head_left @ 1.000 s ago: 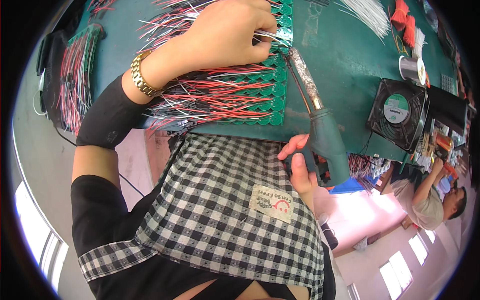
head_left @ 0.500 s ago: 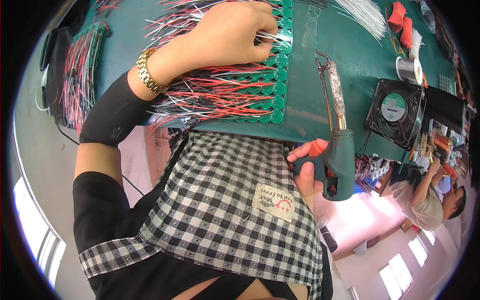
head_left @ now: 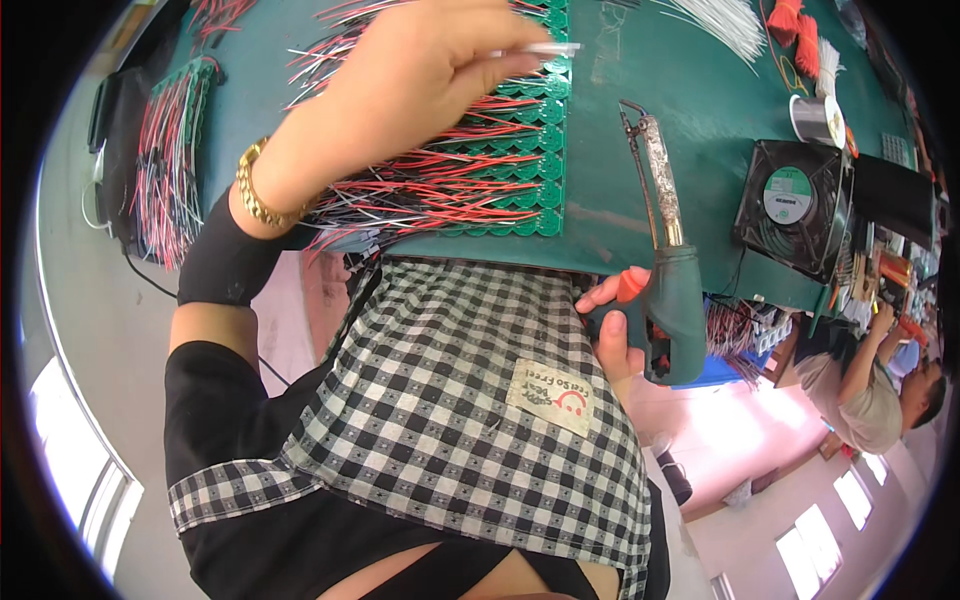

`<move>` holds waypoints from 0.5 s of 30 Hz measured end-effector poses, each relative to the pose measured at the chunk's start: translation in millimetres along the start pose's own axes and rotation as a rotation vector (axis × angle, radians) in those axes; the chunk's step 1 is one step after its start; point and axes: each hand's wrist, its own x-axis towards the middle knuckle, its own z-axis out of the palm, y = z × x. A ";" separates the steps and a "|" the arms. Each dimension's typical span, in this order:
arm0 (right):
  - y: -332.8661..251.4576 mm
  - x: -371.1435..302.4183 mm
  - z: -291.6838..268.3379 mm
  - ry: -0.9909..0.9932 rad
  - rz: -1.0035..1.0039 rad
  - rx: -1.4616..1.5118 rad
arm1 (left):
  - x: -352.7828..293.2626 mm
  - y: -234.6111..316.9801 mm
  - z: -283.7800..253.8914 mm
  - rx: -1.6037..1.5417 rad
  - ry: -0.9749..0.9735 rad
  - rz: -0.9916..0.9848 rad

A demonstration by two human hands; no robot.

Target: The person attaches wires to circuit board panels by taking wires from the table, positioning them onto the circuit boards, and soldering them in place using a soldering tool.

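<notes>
Shifting now, the left hand point(head_left: 420, 85) tilts, and a blurred, slim white wire point(head_left: 562, 48) juts rightward from its fingers, pinched narrow over the green circuit boards point(head_left: 551, 205)! Near the edge of the surface point(head_left: 612, 205), the right hand's point(head_left: 614, 325) fingers wrap the soldering gun point(head_left: 676, 300), its tip apart from the boards, presumably sparing them heat. Red wires point(head_left: 440, 196) fan leftward, likely keeping the boards' right edge uncovered.

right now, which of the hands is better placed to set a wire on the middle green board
Left, likely: the left hand hovers over the middle green board, pinching what look like white wires, while the right hand grips a soldering gun.
</notes>
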 end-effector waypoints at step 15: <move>-21.0 1.9 8.2 -0.070 0.284 -0.031 | -21.9 -1.6 37.3 0.069 -0.011 -0.138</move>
